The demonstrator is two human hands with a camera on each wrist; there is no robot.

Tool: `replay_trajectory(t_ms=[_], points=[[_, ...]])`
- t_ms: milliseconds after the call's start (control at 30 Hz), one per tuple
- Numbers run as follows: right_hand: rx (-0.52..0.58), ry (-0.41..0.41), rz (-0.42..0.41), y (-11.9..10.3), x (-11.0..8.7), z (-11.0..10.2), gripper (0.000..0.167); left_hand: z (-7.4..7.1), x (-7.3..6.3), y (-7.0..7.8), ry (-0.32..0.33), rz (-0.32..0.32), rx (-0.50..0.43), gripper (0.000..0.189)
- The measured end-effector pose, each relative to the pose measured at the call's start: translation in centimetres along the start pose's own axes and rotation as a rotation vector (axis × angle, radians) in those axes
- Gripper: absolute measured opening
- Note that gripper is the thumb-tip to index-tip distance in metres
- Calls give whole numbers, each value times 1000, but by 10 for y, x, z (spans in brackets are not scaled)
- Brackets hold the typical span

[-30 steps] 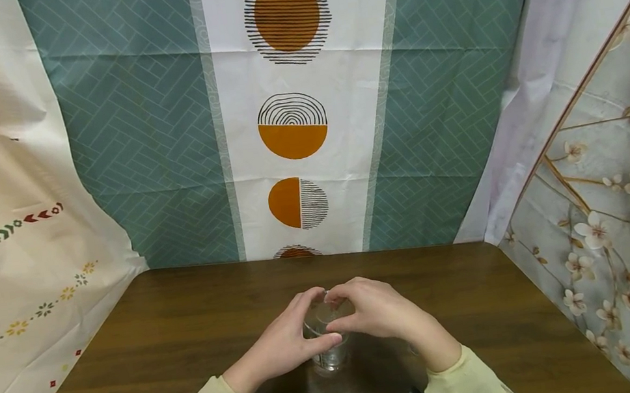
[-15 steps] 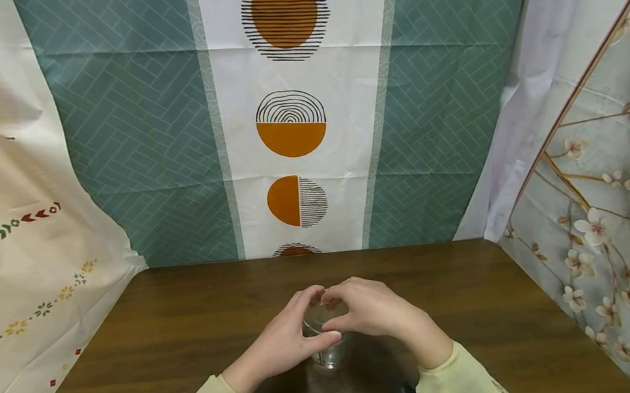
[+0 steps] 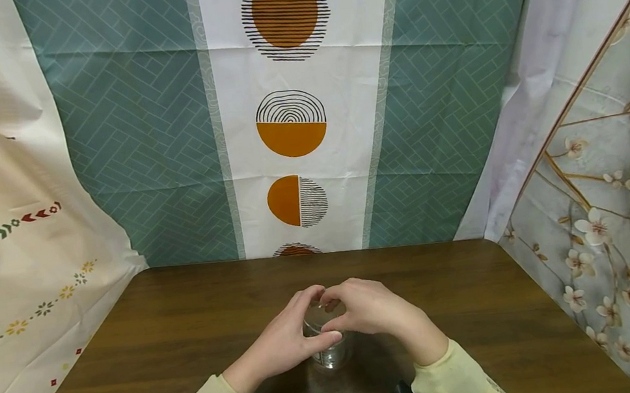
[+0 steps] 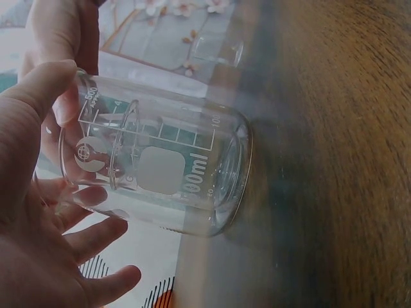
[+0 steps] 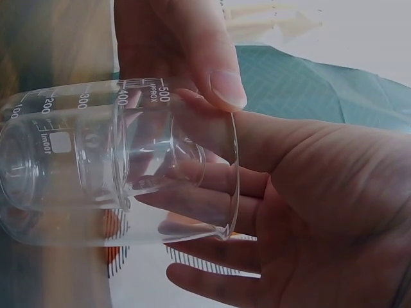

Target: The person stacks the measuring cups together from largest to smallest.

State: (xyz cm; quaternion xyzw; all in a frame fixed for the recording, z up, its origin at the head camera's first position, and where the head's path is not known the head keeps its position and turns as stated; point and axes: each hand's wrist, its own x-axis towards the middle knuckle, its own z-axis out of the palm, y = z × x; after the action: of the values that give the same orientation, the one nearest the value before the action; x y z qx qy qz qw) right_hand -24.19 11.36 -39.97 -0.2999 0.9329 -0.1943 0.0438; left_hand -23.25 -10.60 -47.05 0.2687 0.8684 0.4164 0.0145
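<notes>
A large clear glass beaker [image 3: 330, 357], marked 500 ml, stands on the table; the left wrist view shows its white label patch [image 4: 160, 170]. Within its upper part sits a smaller clear glass beaker [image 5: 151, 154], its base well above the large one's bottom. My left hand [image 3: 282, 341] curves round the large beaker's rim from the left, thumb at the near side and some fingers spread past the far side. From the right, my right hand [image 3: 379, 310] reaches over the rim, thumb and fingers pinching the smaller beaker's upper edge. Glass reflections partly hide these fingertips.
The brown wooden table [image 3: 189, 323] reaches back to a green and white patterned cloth [image 3: 159, 176]. Floral cloth [image 3: 608, 232] hangs at the right, and a cream cloth [image 3: 16, 259] at the left. Another clear glass vessel [image 4: 218, 48] stands farther off in the left wrist view.
My right hand and forearm have shifted slightly to the left. The left hand stays round the large beaker, which keeps its place.
</notes>
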Motion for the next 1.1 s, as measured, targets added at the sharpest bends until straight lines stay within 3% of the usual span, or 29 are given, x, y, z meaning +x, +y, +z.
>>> replay_trajectory(t_ms=[533,1100], points=[[7,-48,12,3,6,2,41,1,-1,0,13,17,11,74],[-19,-20,15,1,4,3,42,0,-1,1,4,17,8,78]])
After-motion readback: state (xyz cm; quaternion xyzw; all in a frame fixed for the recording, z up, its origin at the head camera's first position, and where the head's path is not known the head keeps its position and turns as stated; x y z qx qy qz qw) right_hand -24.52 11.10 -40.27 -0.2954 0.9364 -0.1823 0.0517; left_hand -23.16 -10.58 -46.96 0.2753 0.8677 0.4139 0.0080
